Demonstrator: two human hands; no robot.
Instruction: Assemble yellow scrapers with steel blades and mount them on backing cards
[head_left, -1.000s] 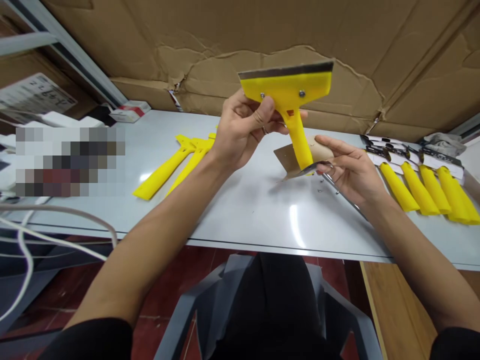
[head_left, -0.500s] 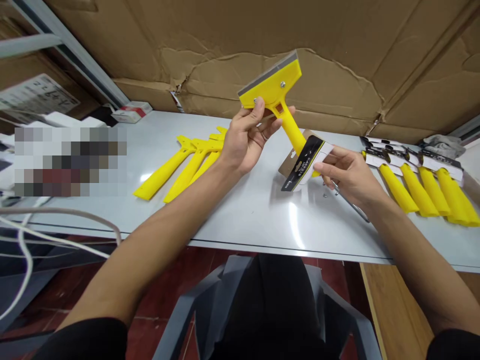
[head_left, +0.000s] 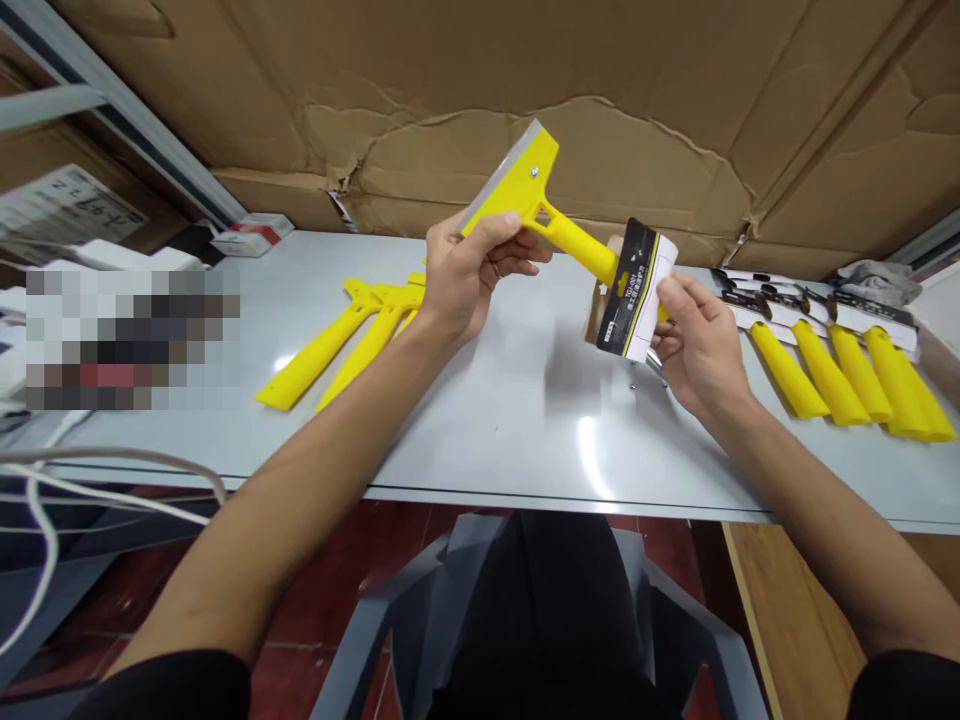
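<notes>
A yellow scraper (head_left: pixel 577 240) with a wide blade is held above the table between both hands. My left hand (head_left: pixel 472 265) grips its head near the blade, thumb on top. Around the handle sits a folded black and white cardboard sleeve (head_left: pixel 631 290) with printing on it. My right hand (head_left: pixel 697 335) pinches that sleeve at the handle's end, between thumb and fingers. Under the right hand, a metal tool (head_left: pixel 655 366) and small screws (head_left: pixel 633 376) lie on the table, partly hidden.
Several yellow scraper handles (head_left: pixel 322 350) lie left of centre on the white table (head_left: pixel 495 460). Several sleeved scrapers (head_left: pixel 862 370) form a row at the right. A cardboard wall (head_left: pixel 540 60) stands behind. White cables (head_left: pixel 112 490) hang at the left, and a small box (head_left: pixel 253 235) sits at the back.
The scraper has turned so its handle points more to the right, and its head has moved left. The cardboard sleeve has shifted right and turned more upright with my right hand.
</notes>
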